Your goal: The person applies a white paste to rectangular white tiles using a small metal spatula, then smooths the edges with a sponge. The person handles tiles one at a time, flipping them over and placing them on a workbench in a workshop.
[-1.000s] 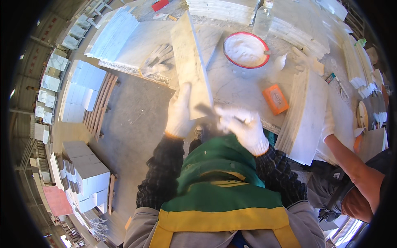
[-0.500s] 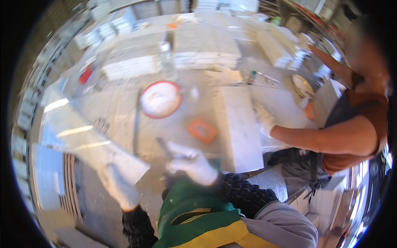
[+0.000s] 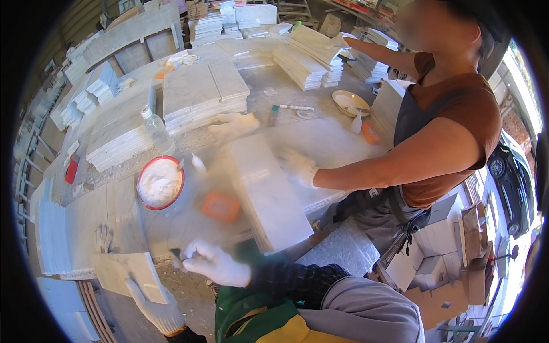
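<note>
Stone dust coats a broad workbench (image 3: 320, 143) in a tile workshop, with stacks of cut marble tiles (image 3: 203, 94) piled from ten to one o'clock. At the bench's nearer middle lie a long marble slab (image 3: 269, 194), an orange block (image 3: 221, 207) and, at nine o'clock from it, a red-rimmed bowl of white paste (image 3: 160, 183) with a clear plastic bottle (image 3: 155, 130) behind it.

Judging by the layout, the work looks early: the small marble tile (image 3: 128, 273) shows a bare face with no paste visible on it, and the bowl is nearly full.

The left hand (image 3: 157, 308), gloved in white, is closed around the lower edge of that tile at seven o'clock, holding it tilted off the bench edge. The right hand (image 3: 214, 264), also gloved, is curled loosely at six o'clock round a small dark tool (image 3: 176, 253), its tip just beside the tile.

Across the bench at three o'clock, a co-worker's gloved hand (image 3: 297, 167) rests on the long slab.
</note>
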### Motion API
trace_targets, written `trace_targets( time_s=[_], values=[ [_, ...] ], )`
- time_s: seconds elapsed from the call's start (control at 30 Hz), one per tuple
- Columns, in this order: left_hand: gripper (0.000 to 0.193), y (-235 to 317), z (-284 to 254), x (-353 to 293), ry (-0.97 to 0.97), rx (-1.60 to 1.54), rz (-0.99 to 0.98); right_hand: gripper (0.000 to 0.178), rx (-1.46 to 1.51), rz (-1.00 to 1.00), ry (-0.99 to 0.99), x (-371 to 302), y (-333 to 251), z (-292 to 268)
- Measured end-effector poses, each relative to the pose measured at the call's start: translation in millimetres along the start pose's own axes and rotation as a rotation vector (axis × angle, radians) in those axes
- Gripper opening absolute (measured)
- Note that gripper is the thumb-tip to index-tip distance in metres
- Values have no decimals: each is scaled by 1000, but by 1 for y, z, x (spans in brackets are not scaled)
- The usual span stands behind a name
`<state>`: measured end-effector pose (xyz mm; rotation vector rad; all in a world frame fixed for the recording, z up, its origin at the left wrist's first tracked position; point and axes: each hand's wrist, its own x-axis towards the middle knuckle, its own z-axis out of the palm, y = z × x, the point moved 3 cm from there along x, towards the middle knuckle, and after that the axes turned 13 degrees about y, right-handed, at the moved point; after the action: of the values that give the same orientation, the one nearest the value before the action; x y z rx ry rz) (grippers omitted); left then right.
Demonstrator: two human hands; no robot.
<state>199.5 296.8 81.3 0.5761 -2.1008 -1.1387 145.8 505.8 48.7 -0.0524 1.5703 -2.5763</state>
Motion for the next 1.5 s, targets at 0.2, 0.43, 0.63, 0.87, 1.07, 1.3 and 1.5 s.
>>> trace_targets(
  time_s=[0.2, 0.43, 0.63, 0.87, 1.07, 1.3, 1.5],
  values=[
    [70, -6, -1, 1, 59, 310, 365, 15, -410, -577, 103, -2, -10, 28],
    [68, 19, 9, 6, 54, -14, 48, 18, -381, -878, 83, 10, -27, 49],
    [57, 35, 11, -2, -47, -128, 16, 29, -524, -1040, 6, -4, -31, 39],
    [49, 44, 10, -4, -9, -421, -235, 27, -484, -1045, -36, 9, -34, 40],
    [49, 58, 9, 0, -32, -795, -763, 27, -551, -857, 28, 24, -32, 39],
    [42, 63, 5, 1, -77, -618, -383, 27, -519, -998, -44, 19, -30, 45],
    [45, 54, 4, -1, -82, -948, -769, 21, -414, -833, 93, 33, -37, 39]
  ],
)
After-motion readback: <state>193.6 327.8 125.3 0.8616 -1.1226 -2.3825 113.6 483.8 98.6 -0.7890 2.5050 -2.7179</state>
